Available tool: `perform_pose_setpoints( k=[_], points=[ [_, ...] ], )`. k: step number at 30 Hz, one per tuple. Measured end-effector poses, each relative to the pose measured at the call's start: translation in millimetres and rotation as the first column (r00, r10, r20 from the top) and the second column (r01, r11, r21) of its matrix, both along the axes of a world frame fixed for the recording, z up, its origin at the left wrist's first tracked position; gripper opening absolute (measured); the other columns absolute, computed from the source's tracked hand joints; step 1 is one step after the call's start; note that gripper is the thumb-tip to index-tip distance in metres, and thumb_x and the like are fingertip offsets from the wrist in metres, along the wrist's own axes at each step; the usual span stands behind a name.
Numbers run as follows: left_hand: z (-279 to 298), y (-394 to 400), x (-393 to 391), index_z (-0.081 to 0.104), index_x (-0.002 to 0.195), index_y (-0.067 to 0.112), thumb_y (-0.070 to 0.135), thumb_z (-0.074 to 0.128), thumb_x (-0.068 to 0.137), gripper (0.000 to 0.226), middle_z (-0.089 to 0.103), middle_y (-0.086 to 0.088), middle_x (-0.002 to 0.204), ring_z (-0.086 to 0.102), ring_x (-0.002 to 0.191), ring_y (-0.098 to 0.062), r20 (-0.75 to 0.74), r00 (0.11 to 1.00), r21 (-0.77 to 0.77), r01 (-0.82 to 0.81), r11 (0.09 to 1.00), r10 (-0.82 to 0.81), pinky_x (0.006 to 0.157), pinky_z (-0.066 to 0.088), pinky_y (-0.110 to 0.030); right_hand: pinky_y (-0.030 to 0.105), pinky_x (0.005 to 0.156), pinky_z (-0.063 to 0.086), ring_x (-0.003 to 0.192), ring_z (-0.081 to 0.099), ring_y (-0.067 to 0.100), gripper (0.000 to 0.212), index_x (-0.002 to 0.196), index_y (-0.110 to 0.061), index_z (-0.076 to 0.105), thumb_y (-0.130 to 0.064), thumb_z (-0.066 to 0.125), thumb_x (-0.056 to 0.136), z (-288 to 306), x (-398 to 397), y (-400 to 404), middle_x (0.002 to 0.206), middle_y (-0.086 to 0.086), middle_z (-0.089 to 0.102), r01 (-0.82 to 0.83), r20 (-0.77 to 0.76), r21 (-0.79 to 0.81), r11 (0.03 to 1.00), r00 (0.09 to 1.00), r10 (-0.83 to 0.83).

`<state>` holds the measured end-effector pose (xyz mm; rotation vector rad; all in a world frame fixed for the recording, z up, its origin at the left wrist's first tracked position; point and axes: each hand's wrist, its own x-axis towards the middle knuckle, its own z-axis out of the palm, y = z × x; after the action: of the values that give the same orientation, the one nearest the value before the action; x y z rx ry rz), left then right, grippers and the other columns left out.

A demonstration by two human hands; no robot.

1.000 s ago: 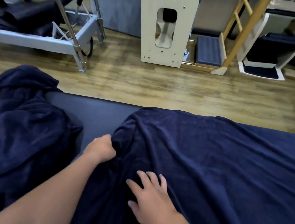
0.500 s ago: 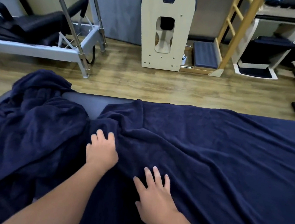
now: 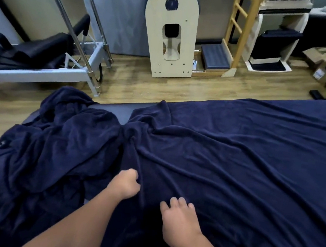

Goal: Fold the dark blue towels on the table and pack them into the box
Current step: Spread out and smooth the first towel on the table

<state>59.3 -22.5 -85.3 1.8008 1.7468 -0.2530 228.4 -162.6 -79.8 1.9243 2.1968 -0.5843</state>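
table [image 3: 117, 109] more covered; left hand [image 3: 125, 184] now fisted on towel [image 3: 235, 162].

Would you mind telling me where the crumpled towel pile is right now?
In the head view the crumpled towel pile lies on the left part of the table, just left of the left hand and touching the spread towel.

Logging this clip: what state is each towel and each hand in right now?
Spread dark blue towel: laid out across the table, wrinkled, unfolded.
Heaped dark blue towel: crumpled pile on the left, unfolded.
Left hand: fist closed, grip on the spread towel's fabric.
Right hand: resting on the spread towel, fingers bent.
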Motion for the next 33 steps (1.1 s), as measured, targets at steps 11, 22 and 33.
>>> perform_pose_setpoints(
  k=[11,22,33],
  points=[
    [-3.8,74.7,-40.5,0.025,0.155,0.036,0.021,0.052,0.088,0.074,0.044,-0.019,0.146,0.051,0.123,-0.035,0.155,0.977,-0.104,0.164,0.981,-0.147,0.100,0.048,-0.037,0.049,0.090,0.042,0.117,0.049,0.038,0.077,0.154,-0.025,0.015,-0.054,0.053,0.094,10.1,-136.0,27.2,0.137,0.016,0.043,0.202,-0.088,-0.199,0.959,0.971,-0.223],
    [-4.5,113.7,-15.7,0.048,0.142,0.031,0.024,0.082,0.078,0.072,0.055,0.001,0.136,0.058,0.118,-0.018,0.698,0.690,-0.125,-0.144,0.982,0.191,0.106,0.048,-0.039,0.040,0.044,0.047,0.057,0.058,0.031,0.073,0.130,-0.030,0.051,-0.027,0.083,0.064,-7.5,-162.3,28.6,0.098,0.014,0.056,0.504,0.047,-0.065,0.861,0.864,-0.502],
    [8.5,148.4,23.5,0.043,0.149,0.032,-0.002,0.068,0.077,0.083,0.048,-0.005,0.146,0.056,0.122,-0.026,0.763,0.457,-0.367,-0.275,0.889,0.457,0.100,0.051,-0.042,0.040,0.083,0.047,0.101,0.054,0.031,0.034,0.121,-0.023,0.044,-0.017,0.055,0.090,14.9,-84.8,-5.6,0.123,0.007,0.036,0.862,0.139,-0.050,0.505,0.506,-0.851]
  ],
)
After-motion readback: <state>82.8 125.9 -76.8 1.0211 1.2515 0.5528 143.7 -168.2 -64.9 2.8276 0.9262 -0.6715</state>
